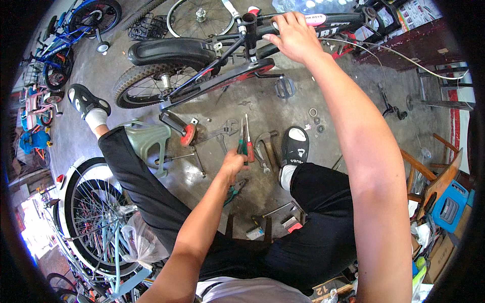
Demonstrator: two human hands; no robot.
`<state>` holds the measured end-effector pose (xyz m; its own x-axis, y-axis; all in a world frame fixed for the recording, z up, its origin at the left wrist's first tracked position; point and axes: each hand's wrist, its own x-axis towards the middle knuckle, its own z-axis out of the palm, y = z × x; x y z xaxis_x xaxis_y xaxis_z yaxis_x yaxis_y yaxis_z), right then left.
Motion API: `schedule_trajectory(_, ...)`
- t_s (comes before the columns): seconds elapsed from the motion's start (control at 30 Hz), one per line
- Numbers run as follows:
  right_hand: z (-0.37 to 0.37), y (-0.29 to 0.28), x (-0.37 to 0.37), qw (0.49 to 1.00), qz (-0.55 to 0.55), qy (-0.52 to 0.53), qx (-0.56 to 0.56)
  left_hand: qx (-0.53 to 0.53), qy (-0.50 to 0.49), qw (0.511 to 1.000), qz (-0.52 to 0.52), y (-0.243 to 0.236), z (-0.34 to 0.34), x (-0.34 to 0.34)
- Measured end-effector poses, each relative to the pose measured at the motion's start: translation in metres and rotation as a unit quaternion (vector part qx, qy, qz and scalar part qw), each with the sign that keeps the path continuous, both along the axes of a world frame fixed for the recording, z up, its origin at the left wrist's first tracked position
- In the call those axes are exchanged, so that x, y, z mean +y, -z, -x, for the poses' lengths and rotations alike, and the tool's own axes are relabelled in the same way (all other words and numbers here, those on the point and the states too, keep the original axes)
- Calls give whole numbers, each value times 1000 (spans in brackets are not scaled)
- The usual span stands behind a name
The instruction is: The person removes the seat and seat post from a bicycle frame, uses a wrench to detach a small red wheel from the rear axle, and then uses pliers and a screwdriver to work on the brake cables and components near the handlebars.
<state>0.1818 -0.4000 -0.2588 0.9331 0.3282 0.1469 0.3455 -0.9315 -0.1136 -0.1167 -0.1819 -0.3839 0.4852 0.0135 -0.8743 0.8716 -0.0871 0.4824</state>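
My right hand (295,38) is closed over the top of a black bicycle frame (333,31) that has no saddle in its seat tube (249,21). The bike's rear wheel (146,86) and black mudguard (172,51) extend to the left, and a pedal (285,88) hangs below the frame. Lower down, my left hand (233,164) reaches to the floor, its fingers curled around a slim green-handled tool (241,144). Right beside it lie a red-handled screwdriver (249,147), a wrench (262,159) and a hammer (272,149). An adjustable wrench (228,129) lies just beyond. Green-handled pliers (235,191) rest nearer me.
A green plastic stool (149,139) stands between my left leg and the tools. Rings (314,115) lie on the concrete. A white-tyred wheel (91,212) is at the left, a wooden stool (439,171) and blue case (451,206) at the right. A cable (404,63) crosses upper right.
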Motion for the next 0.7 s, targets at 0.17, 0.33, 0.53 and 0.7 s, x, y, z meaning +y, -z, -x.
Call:
schedule_trajectory(0.17,0,-4,5,1000,0,3,22,68,6,997,-36,70,59,22)
schedule_trajectory(0.33,0,-1,2,1000,7,0,1,-69,88,975,-194,90,99,17)
schedule_trajectory(0.53,1,-5,4,1000,10,7,14,84,-124,989,9,85,99,24)
schedule_trajectory(0.7,-2,3,0,1000,-6,-18,-19,-52,273,908,-313,50,89,19)
